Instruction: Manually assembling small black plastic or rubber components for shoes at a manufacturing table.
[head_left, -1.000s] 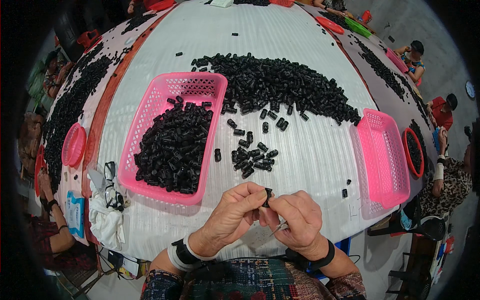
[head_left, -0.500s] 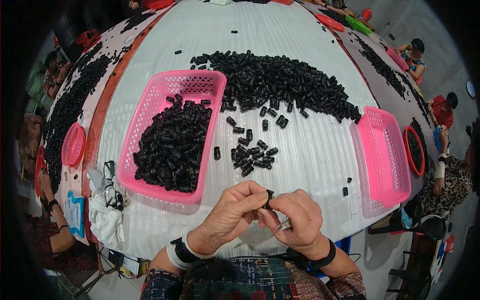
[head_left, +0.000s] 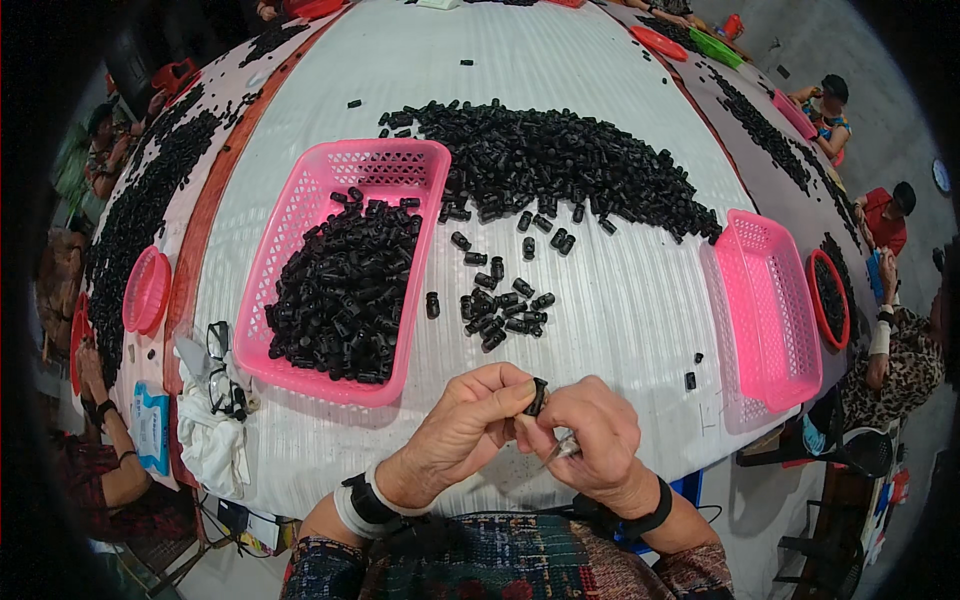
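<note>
My left hand (head_left: 462,412) pinches a small black cord lock (head_left: 538,396) between thumb and forefinger, in front of my body. Close against it, my right hand (head_left: 600,432) is closed around a thin metal tool, perhaps a blade (head_left: 563,448), whose end sticks out below the fingers. The right fingertips meet the cord lock, partly hiding it. Just beyond my hands lies a loose cluster of cord locks (head_left: 495,325). Farther back, a long heap of them (head_left: 570,165) spreads across the white table cover. A pink basket (head_left: 428,255) to the left holds many more.
Another pink basket (head_left: 775,310) stands by the table's right edge. Eyeglasses (head_left: 220,370) and a white cloth (head_left: 212,445) lie at the left, beside a blue-white packet (head_left: 151,428). People work along both side tables, with heaps of black parts.
Both hands stay almost in place, with the right hand shifting and turning slightly at the cord lock. Baskets and heaps look the same.
</note>
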